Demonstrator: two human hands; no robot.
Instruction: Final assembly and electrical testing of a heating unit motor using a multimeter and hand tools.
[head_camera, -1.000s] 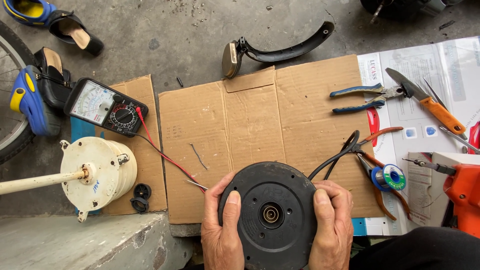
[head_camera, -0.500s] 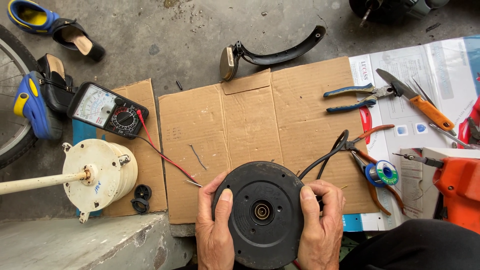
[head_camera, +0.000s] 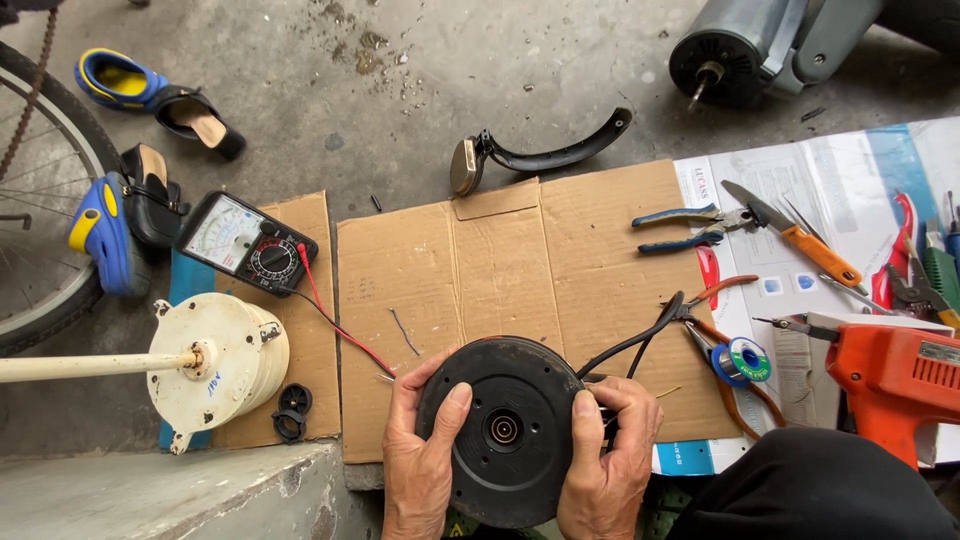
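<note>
Round black motor housing (head_camera: 505, 430), matte, with a brass-coloured centre bore, at near edge of flattened cardboard sheet (head_camera: 500, 260). Left hand (head_camera: 420, 465) clasped on left rim, thumb across face. Right hand (head_camera: 608, 460) gripping right rim where black cable (head_camera: 640, 340) exits. Analog multimeter (head_camera: 245, 242) on far left corner (red lead trailing). Cream motor drum (head_camera: 215, 365) beside left edge.

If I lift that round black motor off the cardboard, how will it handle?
The black motor probably weighs a lot for its size: both the left hand and right hand grip its rim. Set on edge, its round shape would likely roll. The black cable at its right side looks floppy and may drag.
</note>
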